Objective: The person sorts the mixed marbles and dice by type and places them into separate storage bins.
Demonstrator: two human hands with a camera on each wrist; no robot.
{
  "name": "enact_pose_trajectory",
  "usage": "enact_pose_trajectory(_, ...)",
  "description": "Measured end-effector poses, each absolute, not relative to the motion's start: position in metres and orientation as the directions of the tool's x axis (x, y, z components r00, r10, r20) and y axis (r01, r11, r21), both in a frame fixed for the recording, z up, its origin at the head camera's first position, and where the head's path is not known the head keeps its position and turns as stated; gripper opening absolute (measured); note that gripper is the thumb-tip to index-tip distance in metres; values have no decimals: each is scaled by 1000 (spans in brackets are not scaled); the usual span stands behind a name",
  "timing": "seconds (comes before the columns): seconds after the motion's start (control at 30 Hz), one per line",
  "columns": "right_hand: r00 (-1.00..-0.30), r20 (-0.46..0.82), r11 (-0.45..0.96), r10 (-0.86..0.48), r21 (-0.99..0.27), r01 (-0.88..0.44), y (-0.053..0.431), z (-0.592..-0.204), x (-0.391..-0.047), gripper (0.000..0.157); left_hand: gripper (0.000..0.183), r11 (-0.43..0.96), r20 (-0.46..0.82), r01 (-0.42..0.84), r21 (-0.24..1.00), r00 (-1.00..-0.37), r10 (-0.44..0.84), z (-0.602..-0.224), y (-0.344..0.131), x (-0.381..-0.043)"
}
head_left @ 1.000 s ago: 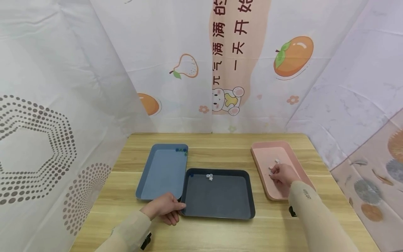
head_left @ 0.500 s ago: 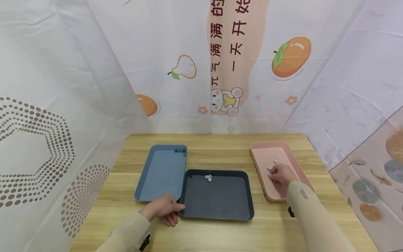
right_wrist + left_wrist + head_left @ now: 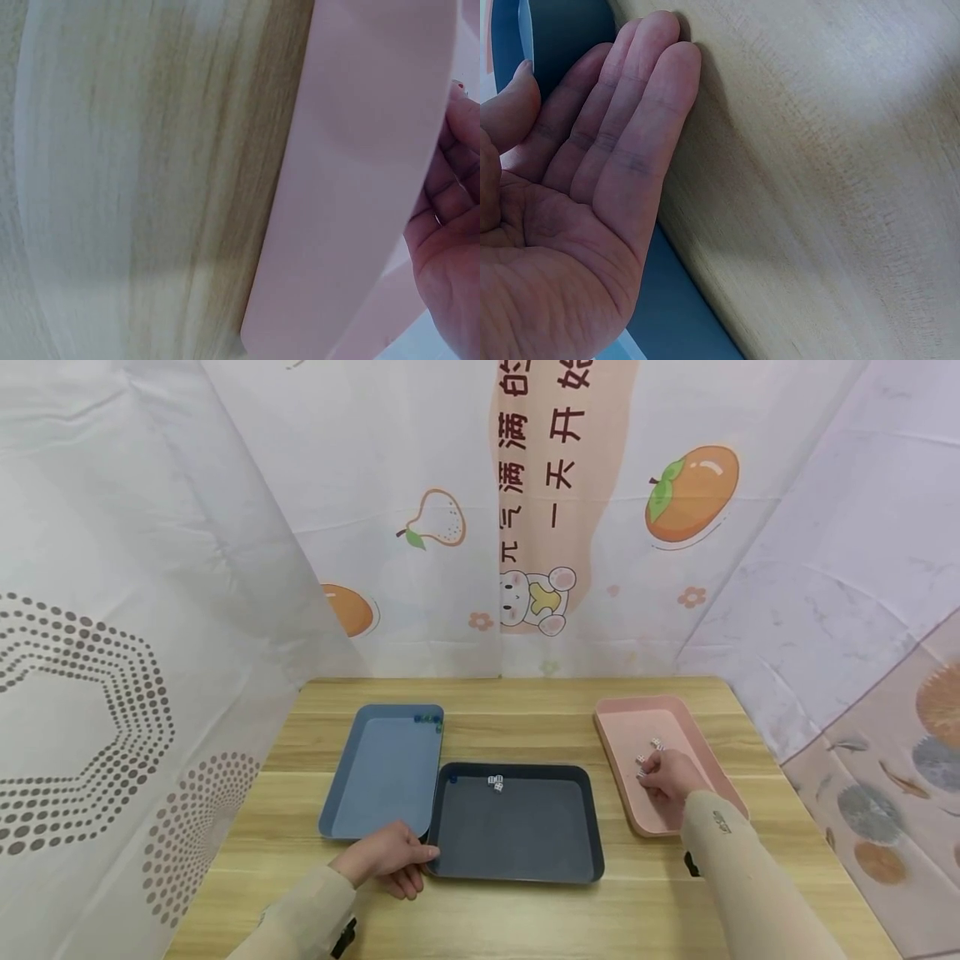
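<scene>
In the head view my left hand (image 3: pixel 386 857) grips the near-left corner of the dark grey tray (image 3: pixel 517 867), thumb over the rim and fingers outside it. The left wrist view shows this hand (image 3: pixel 592 180) palm-on, its fingers against the tray's outer wall (image 3: pixel 570 37). Over in the pink tray (image 3: pixel 693 727), my right hand (image 3: pixel 673 775) pinches a white die (image 3: pixel 641 773) at its fingertips. Close by lie more white dice (image 3: pixel 656 742). From the right wrist, the pink wall (image 3: pixel 360 172) hides part of the hand (image 3: pixel 450 217).
A blue tray (image 3: pixel 386 777) stands left of the dark tray, with several small blue and green beads (image 3: pixel 429 719) in its far right corner. Inside the dark tray are three white dice (image 3: pixel 497 782) and a dark blue bead (image 3: pixel 453 779). Printed curtains (image 3: pixel 450 652) enclose the wooden table (image 3: pixel 517 718).
The head view has shifted slightly. Both hands keep their places at the dark and pink trays, and the dice and beads have not visibly moved.
</scene>
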State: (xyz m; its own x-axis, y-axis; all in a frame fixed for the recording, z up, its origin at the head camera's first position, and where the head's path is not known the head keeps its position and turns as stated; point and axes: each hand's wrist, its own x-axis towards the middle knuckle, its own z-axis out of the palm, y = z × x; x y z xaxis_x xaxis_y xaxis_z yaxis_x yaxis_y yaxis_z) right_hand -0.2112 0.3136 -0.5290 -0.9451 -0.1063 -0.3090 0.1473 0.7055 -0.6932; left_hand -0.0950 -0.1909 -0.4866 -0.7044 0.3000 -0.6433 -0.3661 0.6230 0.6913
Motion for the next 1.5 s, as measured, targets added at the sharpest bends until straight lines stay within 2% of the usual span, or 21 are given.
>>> enact_pose_trajectory(0.5,-942,-324,686,-85,-705,181,311,-528,-209,7,42,613,-642,-373,697,-704,301,-486,-190,-95)
enact_pose_trajectory(0.77,-947,-300,696,-118,-705,136,313,-529,-209,8,42,616,-642,-368,697,-702,308,-484,-191,-96)
enact_pose_trajectory(1.1,-948,-294,761,-119,-640,103,312,-523,-210,8,41,625,-645,-363,691,-700,305,-484,-190,-97)
enact_pose_trajectory(1.3,-975,-168,815,-144,-580,-20,307,-516,-211,22,41,626,-643,-360,692,-702,307,-487,-191,-97)
enact_pose_trajectory(1.5,-989,-37,819,-143,-565,-98,290,-504,-216,23,41,626,-645,-362,691,-699,309,-486,-191,-96)
